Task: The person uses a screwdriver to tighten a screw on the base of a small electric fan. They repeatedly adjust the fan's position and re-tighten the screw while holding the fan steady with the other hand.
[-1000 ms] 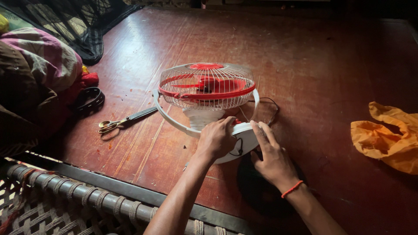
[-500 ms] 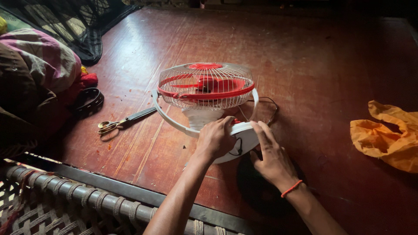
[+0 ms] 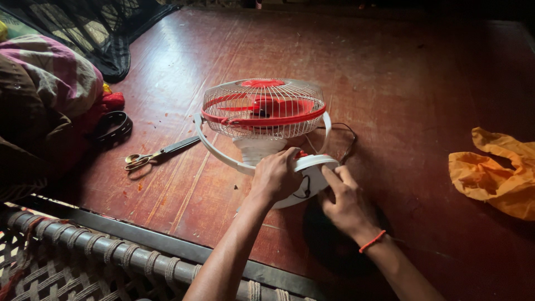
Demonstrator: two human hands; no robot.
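While the fan point(image 3: 263, 108) lies tipped, 2 hands' curled fingers point(image 3: 290, 159) clasp its white base point(image 3: 315, 167).

Left hand point(image 3: 274, 177) covers the near part of the fan base point(image 3: 313, 174); its fingertips are out of sight there. Right hand point(image 3: 346, 205): palm side hidden, grip on the base unclear. Both forearms cut off by the bottom edge. Bundled cloth point(image 3: 47, 106) cut by the left edge. Orange bag point(image 3: 497, 174) runs past the right edge.

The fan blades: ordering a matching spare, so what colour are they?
Red, behind the white wire grille of the table fan; the head view shows it.
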